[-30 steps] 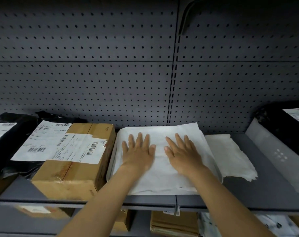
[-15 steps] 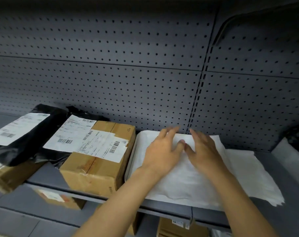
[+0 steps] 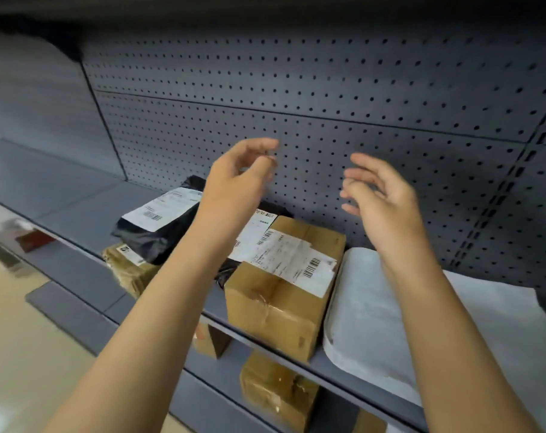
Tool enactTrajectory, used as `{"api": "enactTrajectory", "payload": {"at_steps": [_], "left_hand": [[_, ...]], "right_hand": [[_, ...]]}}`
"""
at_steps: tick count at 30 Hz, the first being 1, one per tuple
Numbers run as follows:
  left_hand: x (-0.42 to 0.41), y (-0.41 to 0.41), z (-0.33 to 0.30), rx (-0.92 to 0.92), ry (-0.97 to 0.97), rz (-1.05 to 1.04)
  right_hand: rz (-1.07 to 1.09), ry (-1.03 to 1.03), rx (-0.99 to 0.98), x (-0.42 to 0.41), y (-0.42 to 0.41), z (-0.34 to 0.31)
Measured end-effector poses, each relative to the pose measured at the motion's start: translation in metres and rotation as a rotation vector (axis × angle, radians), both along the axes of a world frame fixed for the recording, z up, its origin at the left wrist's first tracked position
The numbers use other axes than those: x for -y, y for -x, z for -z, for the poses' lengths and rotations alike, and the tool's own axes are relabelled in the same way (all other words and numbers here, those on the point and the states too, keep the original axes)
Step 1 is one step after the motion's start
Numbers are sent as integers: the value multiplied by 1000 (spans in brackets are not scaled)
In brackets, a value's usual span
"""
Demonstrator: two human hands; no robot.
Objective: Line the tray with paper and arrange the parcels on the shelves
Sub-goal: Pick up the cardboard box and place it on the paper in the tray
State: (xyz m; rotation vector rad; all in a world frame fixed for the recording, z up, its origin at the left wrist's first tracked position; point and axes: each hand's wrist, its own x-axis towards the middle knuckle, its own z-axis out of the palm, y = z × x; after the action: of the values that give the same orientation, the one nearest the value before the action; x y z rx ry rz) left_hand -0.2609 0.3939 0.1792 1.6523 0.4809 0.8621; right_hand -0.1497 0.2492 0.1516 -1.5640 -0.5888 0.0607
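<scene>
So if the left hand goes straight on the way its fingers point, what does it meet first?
Most likely the pegboard back wall; nothing shows between it and the raised left hand, though depth is unclear.

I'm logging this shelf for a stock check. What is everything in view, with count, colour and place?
tray: one, white, on the shelf right of the box, lined with paper
paper: white, covering the tray and spreading right along the shelf
box: one, brown, white labels on top, at the shelf's front edge
black bags: at least two, white labels, left of and behind the box
lower parcels: several, brown, on shelves below
shelf: grey, bare at left
pegboard: grey, behind the shelf
left hand: raised, empty, above the bags
right hand: raised, empty, above the tray
</scene>
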Motion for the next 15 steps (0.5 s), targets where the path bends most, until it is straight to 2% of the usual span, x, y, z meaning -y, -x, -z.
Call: {"api": "enactTrajectory", "payload": {"at_steps": [9, 15], "left_hand": [[-65, -18, 60, -188, 207, 169], [-81, -31, 95, -329, 183, 283]], "right_hand": [[231, 80, -85, -32, 15, 42], [361, 222, -167, -38, 19, 77]]}}
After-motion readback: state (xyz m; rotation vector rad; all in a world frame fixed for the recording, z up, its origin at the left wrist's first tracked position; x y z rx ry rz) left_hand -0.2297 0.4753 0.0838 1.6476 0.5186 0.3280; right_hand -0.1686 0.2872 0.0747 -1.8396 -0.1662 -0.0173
